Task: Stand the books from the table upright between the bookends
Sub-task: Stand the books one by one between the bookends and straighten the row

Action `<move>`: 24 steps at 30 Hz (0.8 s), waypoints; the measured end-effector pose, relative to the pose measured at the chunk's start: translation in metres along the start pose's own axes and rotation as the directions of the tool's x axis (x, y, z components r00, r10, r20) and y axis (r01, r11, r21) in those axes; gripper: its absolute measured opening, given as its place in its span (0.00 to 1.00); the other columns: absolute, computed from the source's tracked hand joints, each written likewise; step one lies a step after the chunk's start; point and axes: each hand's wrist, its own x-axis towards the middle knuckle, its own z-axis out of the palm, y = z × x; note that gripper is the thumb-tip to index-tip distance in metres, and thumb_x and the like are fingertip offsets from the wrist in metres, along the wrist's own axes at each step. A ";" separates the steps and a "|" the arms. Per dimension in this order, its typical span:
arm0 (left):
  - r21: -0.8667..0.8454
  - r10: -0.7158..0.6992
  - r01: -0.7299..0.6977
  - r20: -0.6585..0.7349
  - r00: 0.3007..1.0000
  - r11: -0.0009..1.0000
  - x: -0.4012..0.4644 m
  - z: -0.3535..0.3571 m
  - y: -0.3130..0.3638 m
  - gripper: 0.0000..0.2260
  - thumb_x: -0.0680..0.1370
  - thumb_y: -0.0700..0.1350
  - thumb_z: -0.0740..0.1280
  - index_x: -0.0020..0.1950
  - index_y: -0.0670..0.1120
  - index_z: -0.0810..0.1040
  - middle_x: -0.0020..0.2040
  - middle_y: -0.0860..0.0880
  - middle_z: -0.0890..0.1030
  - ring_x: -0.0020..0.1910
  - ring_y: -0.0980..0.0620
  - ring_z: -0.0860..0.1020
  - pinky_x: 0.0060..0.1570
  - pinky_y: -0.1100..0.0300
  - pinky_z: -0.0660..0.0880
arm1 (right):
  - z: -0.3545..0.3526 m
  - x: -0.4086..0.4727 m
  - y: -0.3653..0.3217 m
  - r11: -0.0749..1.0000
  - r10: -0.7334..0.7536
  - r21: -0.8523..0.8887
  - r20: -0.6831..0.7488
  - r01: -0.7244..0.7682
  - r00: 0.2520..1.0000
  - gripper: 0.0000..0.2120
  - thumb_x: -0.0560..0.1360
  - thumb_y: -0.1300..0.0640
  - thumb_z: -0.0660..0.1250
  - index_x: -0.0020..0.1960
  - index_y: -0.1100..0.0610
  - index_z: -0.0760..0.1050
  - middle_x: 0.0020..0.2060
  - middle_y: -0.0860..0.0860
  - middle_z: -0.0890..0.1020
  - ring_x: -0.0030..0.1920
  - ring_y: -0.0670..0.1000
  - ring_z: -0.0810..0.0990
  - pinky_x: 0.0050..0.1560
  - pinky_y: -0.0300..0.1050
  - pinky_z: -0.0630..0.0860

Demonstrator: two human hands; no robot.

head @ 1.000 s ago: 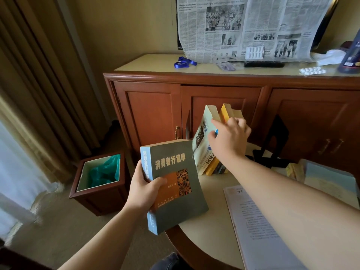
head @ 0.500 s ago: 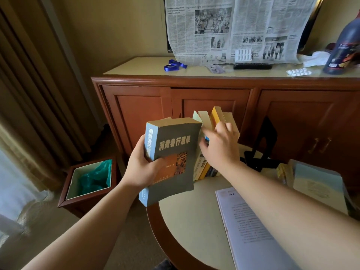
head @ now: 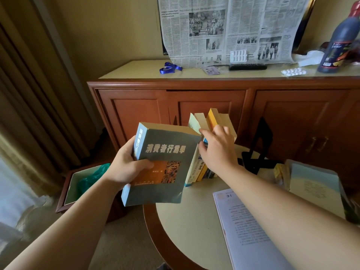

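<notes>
Both hands are busy, left hand (head: 124,168) gripping the thick grey paperback (head: 163,164), right hand (head: 218,151) bracing leaning pale-and-yellow books (head: 206,121), which may topple if released.

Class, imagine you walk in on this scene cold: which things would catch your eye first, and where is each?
First, the grey-green book gripped in the left hand, held up over the round table's near-left edge. Next, the right hand resting on the leaning row of books at the table's back, left of a black bookend. Behind, a newspaper hangs over the wooden cabinet.
</notes>
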 end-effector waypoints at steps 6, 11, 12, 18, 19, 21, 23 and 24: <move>-0.042 0.042 -0.047 -0.117 0.992 0.998 0.015 0.013 0.005 0.28 0.67 0.39 0.75 0.65 0.55 0.76 0.56 0.49 0.84 0.57 0.45 0.84 0.52 0.47 0.84 | -0.002 -0.001 0.002 0.999 -0.033 0.021 -0.017 0.034 0.999 0.17 0.79 0.53 0.70 0.66 0.54 0.81 0.45 0.53 0.76 0.51 0.56 0.71 0.46 0.52 0.76; 0.013 0.098 -0.097 -0.169 0.981 0.995 0.031 0.031 0.013 0.27 0.68 0.41 0.75 0.63 0.59 0.75 0.54 0.54 0.83 0.57 0.49 0.82 0.53 0.50 0.83 | 0.001 -0.001 0.005 0.999 -0.036 0.009 -0.018 0.037 0.999 0.18 0.78 0.53 0.71 0.67 0.54 0.80 0.47 0.54 0.77 0.53 0.57 0.73 0.47 0.53 0.77; 0.037 0.114 -0.109 -0.178 0.977 0.993 0.034 0.033 0.013 0.27 0.68 0.40 0.74 0.63 0.59 0.75 0.53 0.56 0.83 0.57 0.50 0.82 0.53 0.50 0.83 | 0.002 -0.002 0.005 0.999 -0.036 0.009 -0.020 0.036 0.999 0.18 0.78 0.53 0.71 0.67 0.54 0.80 0.47 0.54 0.77 0.53 0.57 0.72 0.48 0.53 0.77; 0.067 0.126 -0.110 -0.331 0.935 0.992 0.049 0.043 0.010 0.25 0.74 0.36 0.76 0.63 0.58 0.73 0.51 0.61 0.81 0.54 0.62 0.80 0.50 0.62 0.77 | 0.002 -0.002 0.004 0.999 -0.036 -0.002 -0.046 0.036 0.998 0.17 0.78 0.54 0.70 0.67 0.53 0.81 0.46 0.53 0.76 0.52 0.56 0.70 0.47 0.51 0.72; 0.059 0.117 -0.103 -0.374 0.920 0.993 0.052 0.046 0.009 0.24 0.75 0.36 0.75 0.64 0.57 0.72 0.52 0.60 0.80 0.54 0.62 0.80 0.49 0.63 0.76 | 0.002 -0.002 0.004 0.999 -0.037 -0.005 -0.049 0.037 0.998 0.17 0.78 0.54 0.70 0.67 0.54 0.81 0.46 0.53 0.76 0.52 0.56 0.71 0.47 0.51 0.72; 0.045 0.107 -0.097 -0.440 0.892 0.994 0.056 0.053 0.007 0.24 0.75 0.38 0.75 0.65 0.56 0.72 0.54 0.58 0.79 0.56 0.57 0.79 0.50 0.61 0.76 | 0.003 -0.002 0.005 0.999 -0.041 -0.011 -0.046 0.041 0.998 0.18 0.78 0.53 0.70 0.67 0.53 0.81 0.46 0.53 0.76 0.52 0.56 0.71 0.47 0.51 0.73; 0.037 0.094 -0.087 -0.475 0.875 0.996 0.060 0.060 0.007 0.25 0.75 0.40 0.74 0.67 0.57 0.71 0.54 0.58 0.79 0.57 0.56 0.79 0.50 0.61 0.76 | 0.002 -0.002 0.006 0.999 -0.047 -0.014 -0.043 0.047 0.998 0.18 0.78 0.53 0.70 0.67 0.53 0.80 0.46 0.53 0.76 0.52 0.56 0.71 0.46 0.51 0.74; 0.038 0.089 -0.081 -0.485 0.870 0.996 0.062 0.064 0.008 0.25 0.75 0.40 0.74 0.67 0.57 0.71 0.54 0.59 0.79 0.56 0.56 0.79 0.49 0.63 0.75 | 0.002 -0.002 0.006 0.999 -0.051 -0.015 -0.042 0.051 0.998 0.18 0.78 0.52 0.70 0.67 0.53 0.80 0.46 0.53 0.76 0.52 0.56 0.71 0.46 0.52 0.75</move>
